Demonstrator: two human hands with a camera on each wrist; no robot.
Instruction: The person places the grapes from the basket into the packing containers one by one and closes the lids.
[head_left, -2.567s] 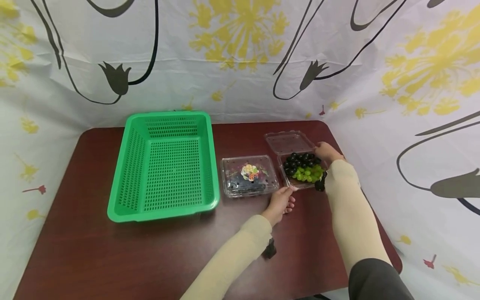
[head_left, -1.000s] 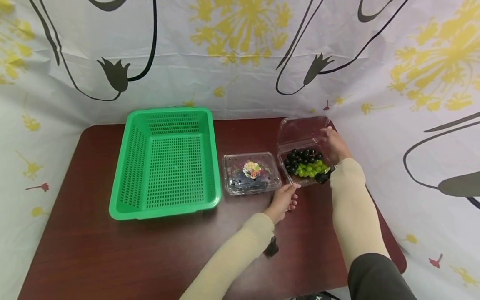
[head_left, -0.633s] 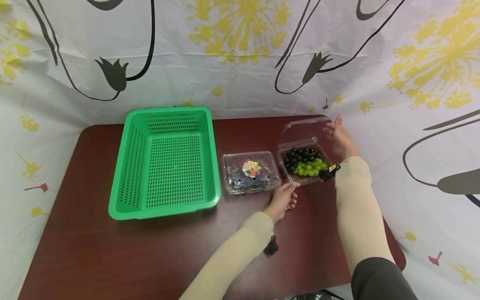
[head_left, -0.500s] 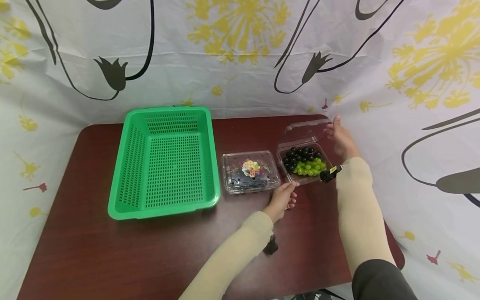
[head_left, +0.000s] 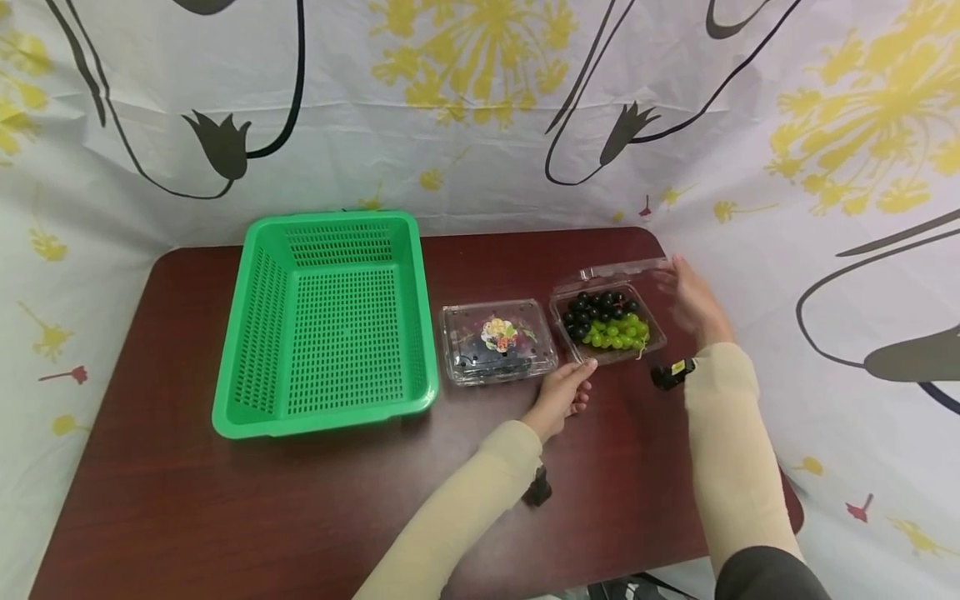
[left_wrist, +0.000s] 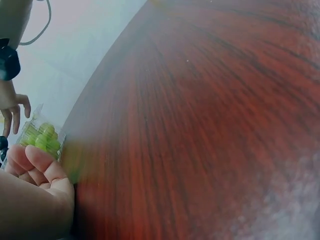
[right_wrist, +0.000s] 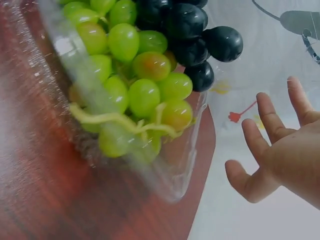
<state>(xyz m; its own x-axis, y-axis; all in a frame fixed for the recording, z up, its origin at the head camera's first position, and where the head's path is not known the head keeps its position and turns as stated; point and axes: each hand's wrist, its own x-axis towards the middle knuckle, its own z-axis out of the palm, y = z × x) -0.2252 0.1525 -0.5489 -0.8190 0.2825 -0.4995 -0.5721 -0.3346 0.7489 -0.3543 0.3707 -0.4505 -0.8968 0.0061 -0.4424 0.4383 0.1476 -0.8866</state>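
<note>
A clear plastic clamshell box (head_left: 639,354) with its lid (head_left: 628,269) raised stands at the right of the table. Inside lie black grapes (head_left: 600,310) and green grapes (head_left: 617,333); the right wrist view shows the green grapes (right_wrist: 145,97) close up, with a pale stem. My left hand (head_left: 558,396) pinches the box's front left corner, thumb on the rim. At the lid's right end is my right hand (head_left: 697,296), its fingers spread and touching the lid's edge. In the right wrist view the right hand's fingers (right_wrist: 270,120) are apart and hold nothing.
A second clamshell box (head_left: 480,354), closed and with a fruit sticker, lies just left of the first. Further left stands a large green plastic basket (head_left: 431,350). The dark red table (head_left: 225,517) meets a patterned cloth (head_left: 337,150) at its back and sides.
The lid has swung up from lying back behind the box and now tilts forward at a steeper slant. My right hand has moved up with it, then lower and rightward. The left hand stays at the corner.
</note>
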